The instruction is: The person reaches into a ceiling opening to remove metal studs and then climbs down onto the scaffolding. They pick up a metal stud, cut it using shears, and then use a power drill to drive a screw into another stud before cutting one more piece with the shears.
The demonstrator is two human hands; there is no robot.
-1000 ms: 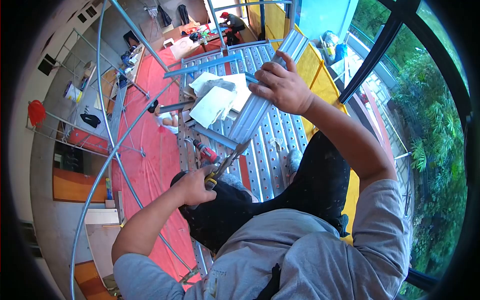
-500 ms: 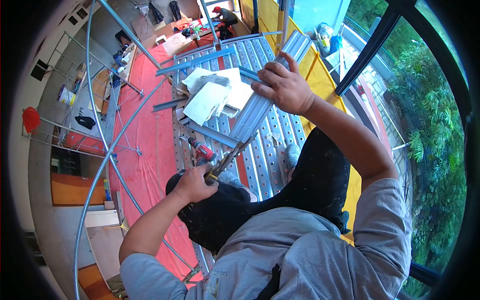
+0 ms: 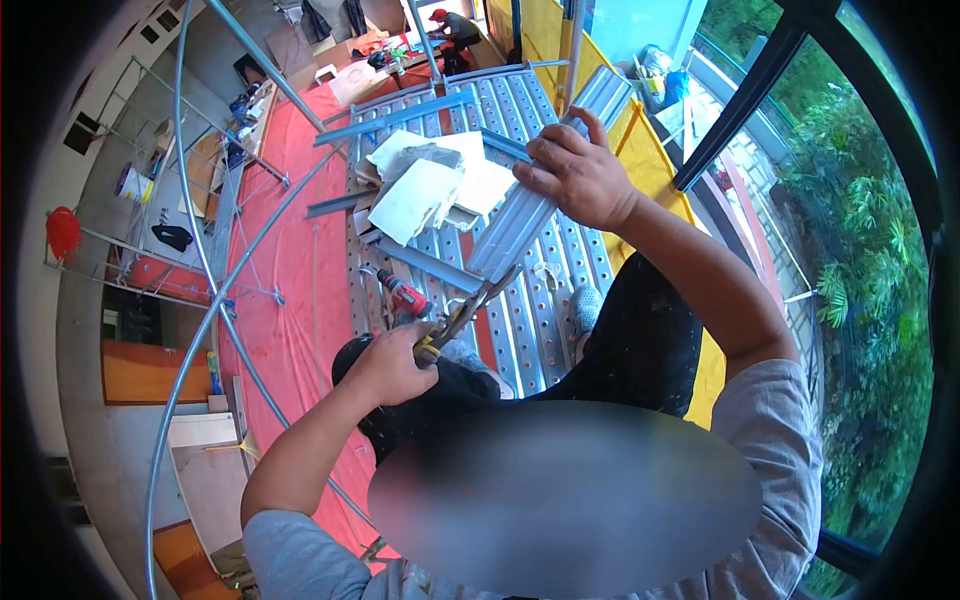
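Note:
My left hand point(image 3: 392, 368) is wrapped round the yellow-and-black handles of metal snips point(image 3: 462, 318), whose jaws look parted at the lower end of a grey metal channel point(image 3: 515, 225). The channel slants up to the right, and my right hand point(image 3: 585, 178) grips it along its upper half. Left of the channel, broken white boards point(image 3: 418, 198) lie in a pile. Close to my left hand, a red and black drill point(image 3: 404, 295) rests on the perforated metal deck point(image 3: 540, 345).
Blue-grey metal strips point(image 3: 395, 122) lie around the boards. Scaffold tubes point(image 3: 218, 300) cross at the left over red sheeting point(image 3: 300, 240). A yellow barrier point(image 3: 655, 165) and windows stand at the right. A person in a red cap point(image 3: 455, 32) is in the far background.
The snips' jaws have moved slightly up and right, and look wider apart at the channel's end. My right hand has shifted slightly to the right, still on the channel.

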